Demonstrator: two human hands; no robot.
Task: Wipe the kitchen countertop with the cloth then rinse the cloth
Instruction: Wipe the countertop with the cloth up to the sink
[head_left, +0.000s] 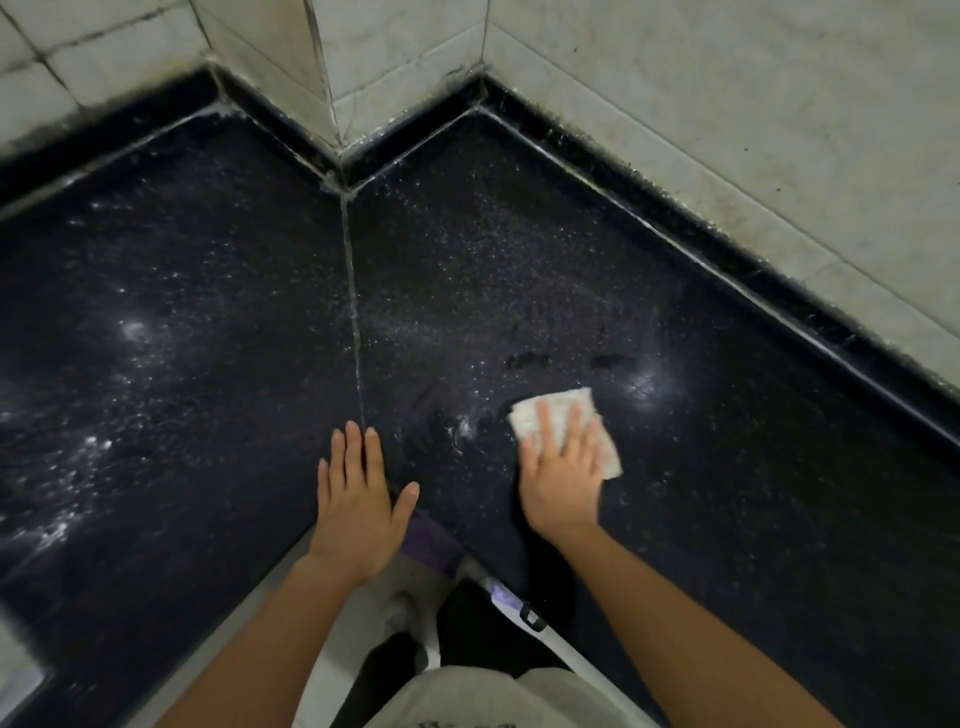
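A black speckled stone countertop (519, 260) wraps around an inner corner, with a pale seam running down its middle. A small whitish cloth (558, 408) lies flat on the right slab. My right hand (563, 470) presses down on the cloth with fingers spread, covering its near half. My left hand (358, 499) rests flat and empty on the counter near the seam, fingers apart, close to the front edge. Wet smears and white specks show on the stone to the left of the cloth.
Grimy pale wall tiles (727, 104) rise behind the counter above a black upstand, with a tiled pillar (337, 67) jutting out at the corner. A metal sink rim (21, 675) shows at the bottom left. White residue streaks the left slab (78, 452).
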